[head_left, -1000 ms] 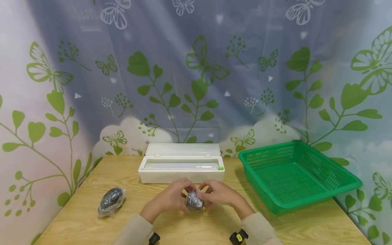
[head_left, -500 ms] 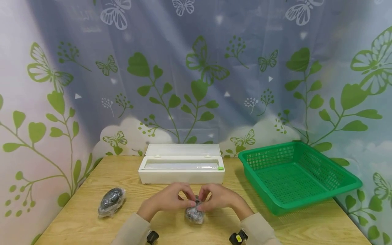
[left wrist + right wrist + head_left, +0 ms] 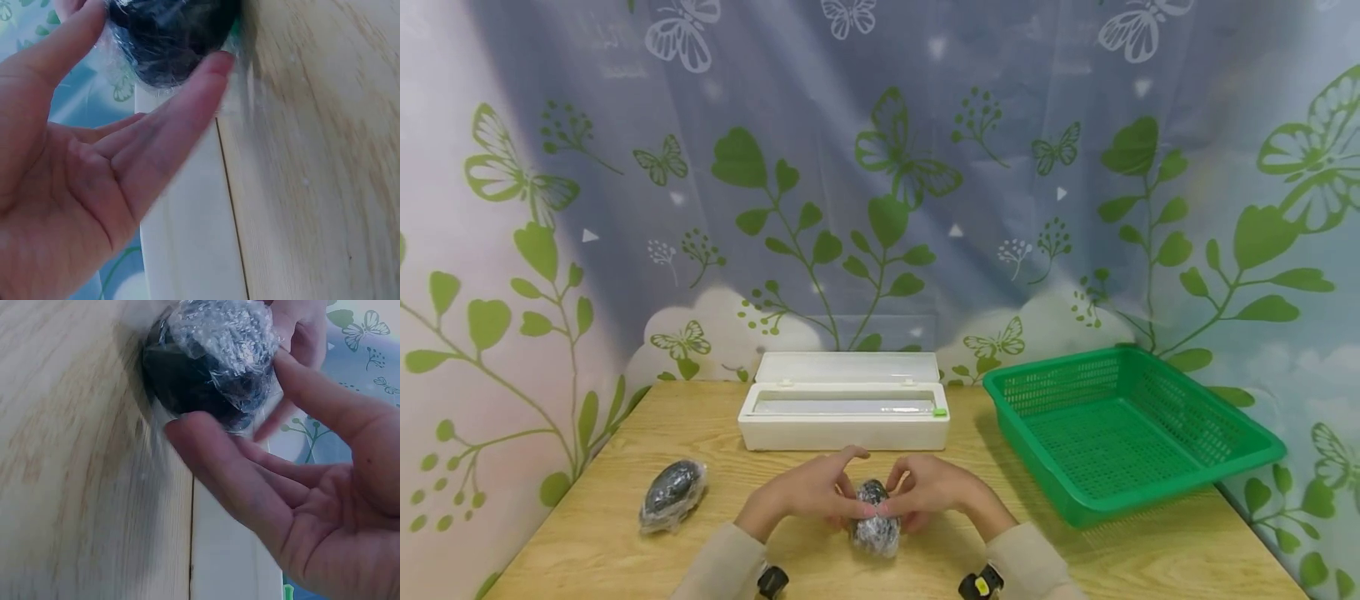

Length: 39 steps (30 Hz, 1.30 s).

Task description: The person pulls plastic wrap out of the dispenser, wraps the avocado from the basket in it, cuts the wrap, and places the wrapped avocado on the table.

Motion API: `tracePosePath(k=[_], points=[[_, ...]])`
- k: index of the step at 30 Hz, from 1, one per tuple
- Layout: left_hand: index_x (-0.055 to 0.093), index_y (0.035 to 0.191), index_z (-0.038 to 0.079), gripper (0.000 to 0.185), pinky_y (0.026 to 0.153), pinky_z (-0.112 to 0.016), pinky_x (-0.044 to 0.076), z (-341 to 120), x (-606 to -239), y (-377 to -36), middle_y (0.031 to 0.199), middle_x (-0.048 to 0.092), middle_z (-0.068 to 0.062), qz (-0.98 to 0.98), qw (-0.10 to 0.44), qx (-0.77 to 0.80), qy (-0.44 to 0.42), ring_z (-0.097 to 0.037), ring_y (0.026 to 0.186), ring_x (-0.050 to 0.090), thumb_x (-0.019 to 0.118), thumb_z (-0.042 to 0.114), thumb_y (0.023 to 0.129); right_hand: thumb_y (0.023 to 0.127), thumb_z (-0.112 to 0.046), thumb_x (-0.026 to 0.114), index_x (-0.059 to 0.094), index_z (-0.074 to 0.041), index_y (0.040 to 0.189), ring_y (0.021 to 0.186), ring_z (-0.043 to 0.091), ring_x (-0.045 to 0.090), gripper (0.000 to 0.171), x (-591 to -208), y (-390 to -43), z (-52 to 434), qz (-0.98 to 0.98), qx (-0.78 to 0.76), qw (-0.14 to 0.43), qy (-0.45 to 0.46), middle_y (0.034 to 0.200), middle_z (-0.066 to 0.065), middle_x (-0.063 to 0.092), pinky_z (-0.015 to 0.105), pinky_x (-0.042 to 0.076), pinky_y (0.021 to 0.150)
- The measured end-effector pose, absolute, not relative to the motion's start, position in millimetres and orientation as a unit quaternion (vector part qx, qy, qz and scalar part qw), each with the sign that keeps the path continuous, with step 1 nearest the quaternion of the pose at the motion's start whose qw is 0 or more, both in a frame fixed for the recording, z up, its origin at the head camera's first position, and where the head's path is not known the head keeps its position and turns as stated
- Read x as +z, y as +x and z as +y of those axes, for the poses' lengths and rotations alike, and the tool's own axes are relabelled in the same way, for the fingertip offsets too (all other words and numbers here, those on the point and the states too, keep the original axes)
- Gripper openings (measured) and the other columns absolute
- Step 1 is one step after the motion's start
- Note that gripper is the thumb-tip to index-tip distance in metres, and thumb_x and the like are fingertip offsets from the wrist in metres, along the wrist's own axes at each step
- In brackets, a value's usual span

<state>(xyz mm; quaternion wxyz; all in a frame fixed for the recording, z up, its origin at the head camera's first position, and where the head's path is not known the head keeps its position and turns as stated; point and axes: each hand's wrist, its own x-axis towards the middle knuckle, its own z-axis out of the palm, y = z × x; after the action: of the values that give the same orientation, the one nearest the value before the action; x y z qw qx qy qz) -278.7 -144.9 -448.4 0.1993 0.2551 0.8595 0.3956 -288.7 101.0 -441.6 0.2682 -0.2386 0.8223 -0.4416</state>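
Note:
A dark oval item wrapped in crinkled cling film (image 3: 877,535) is held low over the wooden table, in front of the white box. My left hand (image 3: 808,492) holds it from the left, thumb on top; in the left wrist view its fingers (image 3: 181,119) touch the film underneath. From the right, my right hand (image 3: 936,485) holds the same item, thumb on the film and fingers (image 3: 219,462) curving below it. The film looks bunched on the side seen in the right wrist view. What lies under the film cannot be told beyond its dark, rounded shape.
A second dark oval item in cling film (image 3: 673,495) lies on the table (image 3: 587,558) at left. Behind the hands stands a white cling film dispenser box (image 3: 844,434), lid raised, with a green slider (image 3: 940,412). A green perforated basket (image 3: 1075,504) sits at right.
The wrapped item has turned and moved slightly toward me, now standing longer in view. Both hands went from pinching the film at its top to holding its sides with thumbs on top.

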Motion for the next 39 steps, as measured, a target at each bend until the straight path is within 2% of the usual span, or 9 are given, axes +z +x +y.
tracePosePath(k=[4, 9, 14, 19, 22, 26, 33, 36, 39], points=[[0.025, 0.162, 0.011, 0.097, 0.079, -0.031, 0.061, -143.7, -446.4, -277.7, 0.130, 0.066, -0.020, 0.869, 0.150, 0.387, 0.271, -0.017, 0.092, 0.073, 0.083, 0.036, 0.088, 0.089, -0.017, 0.082, 0.057, -0.002, 0.110, 0.069, 0.026, 0.073, 0.036, -441.4, -289.3, 100.2, 0.826, -0.455, 0.227, -0.241, 0.093, 0.013, 0.072, 0.038, 0.063, 0.066], [0.019, 0.165, 0.012, 0.108, 0.078, -0.027, 0.061, -143.6, -446.7, -278.3, 0.157, 0.041, -0.033, 0.861, 0.127, 0.403, 0.281, -0.015, 0.090, 0.073, 0.087, 0.030, 0.084, 0.086, -0.012, 0.083, 0.056, 0.000, 0.107, 0.069, 0.018, 0.067, 0.036, -440.9, -289.9, 99.7, 0.834, -0.457, 0.183, -0.249, 0.106, 0.017, 0.066, 0.034, 0.060, 0.065], [0.012, 0.166, 0.011, 0.109, 0.077, -0.029, 0.060, -144.2, -447.7, -277.8, 0.158, 0.038, -0.035, 0.859, 0.154, 0.406, 0.271, -0.014, 0.087, 0.073, 0.083, 0.037, 0.087, 0.087, -0.009, 0.081, 0.052, 0.003, 0.123, 0.068, 0.016, 0.065, 0.047, -441.5, -290.4, 98.9, 0.823, -0.470, 0.189, -0.259, 0.131, 0.028, 0.061, 0.033, 0.059, 0.064], [0.013, 0.166, 0.010, 0.099, 0.086, -0.038, 0.061, -144.6, -448.8, -277.9, 0.143, 0.057, -0.026, 0.866, 0.178, 0.389, 0.260, -0.023, 0.103, 0.072, 0.072, 0.046, 0.095, 0.092, -0.008, 0.076, 0.046, 0.008, 0.139, 0.074, 0.020, 0.068, 0.059, -440.5, -291.7, 97.5, 0.814, -0.476, 0.202, -0.265, 0.116, 0.023, 0.068, 0.042, 0.061, 0.067], [0.016, 0.165, 0.010, 0.097, 0.091, -0.042, 0.060, -144.8, -450.5, -279.3, 0.135, 0.061, -0.017, 0.866, 0.167, 0.393, 0.260, -0.027, 0.113, 0.068, 0.074, 0.044, 0.095, 0.093, -0.010, 0.075, 0.048, 0.009, 0.140, 0.075, 0.025, 0.070, 0.057, -439.9, -292.3, 96.9, 0.818, -0.467, 0.205, -0.266, 0.113, 0.021, 0.068, 0.046, 0.062, 0.070], [0.021, 0.164, 0.011, 0.097, 0.095, -0.041, 0.058, -144.1, -453.2, -281.6, 0.132, 0.056, -0.011, 0.855, 0.147, 0.419, 0.268, -0.026, 0.117, 0.064, 0.080, 0.036, 0.092, 0.096, -0.012, 0.072, 0.048, 0.012, 0.142, 0.081, 0.031, 0.073, 0.057, -440.2, -292.5, 96.6, 0.820, -0.456, 0.219, -0.268, 0.123, 0.028, 0.066, 0.049, 0.063, 0.075], [0.022, 0.164, 0.010, 0.099, 0.097, -0.035, 0.058, -141.7, -453.8, -282.0, 0.140, 0.053, -0.015, 0.835, 0.131, 0.457, 0.277, -0.025, 0.118, 0.061, 0.084, 0.027, 0.088, 0.097, -0.011, 0.071, 0.046, 0.008, 0.147, 0.095, 0.032, 0.071, 0.059, -442.7, -293.3, 96.4, 0.808, -0.471, 0.229, -0.270, 0.125, 0.027, 0.065, 0.050, 0.063, 0.077], [0.022, 0.164, 0.010, 0.101, 0.097, -0.035, 0.059, -140.7, -453.9, -281.4, 0.146, 0.050, -0.017, 0.833, 0.132, 0.461, 0.277, -0.026, 0.120, 0.062, 0.085, 0.027, 0.087, 0.095, -0.009, 0.074, 0.049, 0.005, 0.146, 0.105, 0.029, 0.068, 0.058, -444.3, -294.7, 96.6, 0.808, -0.476, 0.217, -0.273, 0.126, 0.023, 0.064, 0.046, 0.062, 0.079], [0.022, 0.164, 0.010, 0.101, 0.097, -0.035, 0.059, -139.8, -454.7, -281.2, 0.148, 0.049, -0.018, 0.831, 0.136, 0.464, 0.275, -0.026, 0.119, 0.063, 0.086, 0.026, 0.086, 0.093, -0.005, 0.074, 0.054, 0.006, 0.141, 0.103, 0.027, 0.066, 0.053, -446.3, -296.8, 96.2, 0.806, -0.484, 0.189, -0.282, 0.121, 0.021, 0.064, 0.040, 0.060, 0.080]])
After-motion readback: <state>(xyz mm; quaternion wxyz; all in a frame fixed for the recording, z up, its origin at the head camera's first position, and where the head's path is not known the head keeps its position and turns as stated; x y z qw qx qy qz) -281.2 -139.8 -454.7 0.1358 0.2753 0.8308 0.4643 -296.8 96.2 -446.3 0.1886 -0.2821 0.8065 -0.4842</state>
